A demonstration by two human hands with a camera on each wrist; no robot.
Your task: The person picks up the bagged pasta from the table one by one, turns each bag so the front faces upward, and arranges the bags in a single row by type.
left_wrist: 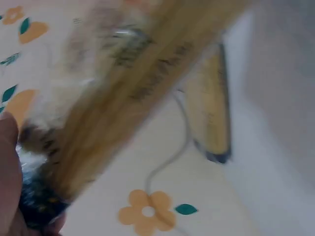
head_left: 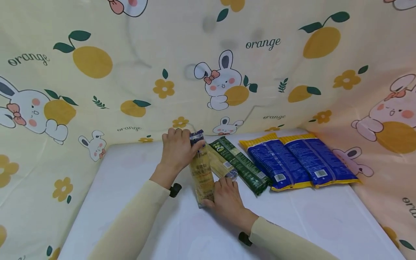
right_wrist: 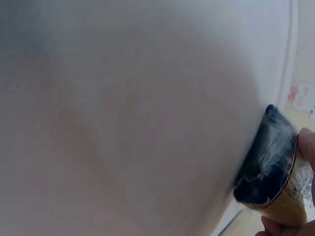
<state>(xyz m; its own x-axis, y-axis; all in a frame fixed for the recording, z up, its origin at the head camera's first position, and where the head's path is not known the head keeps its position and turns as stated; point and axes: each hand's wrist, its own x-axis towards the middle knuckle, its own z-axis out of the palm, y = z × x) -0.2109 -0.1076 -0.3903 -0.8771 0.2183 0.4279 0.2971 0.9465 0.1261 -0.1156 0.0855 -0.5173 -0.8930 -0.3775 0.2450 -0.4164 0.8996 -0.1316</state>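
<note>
A pale cloth printed with rabbits, oranges, flowers and the word "orange" hangs behind and along the sides of a white table. Two cream sleeves reach in from the near side. At the back right of the table lie two blue bags with yellow ends, the left bag and the right bag side by side, both slanting. Just left of them, a long green packet lies aslant. The clear packet of what looks like pasta, dark at its ends, is between the person's hands near the middle of the table, tilted with its top end raised; whether its lower end touches the table is unclear. A similar packet lies behind it, alongside the green one. The left hand grips the clear packet's dark top end, thumb across the front. The right hand pinches it near the bottom, thumb towards the lower end. A black fitting sits at the left wrist, and another at the right. Small white barcode labels show on the bags.
</note>
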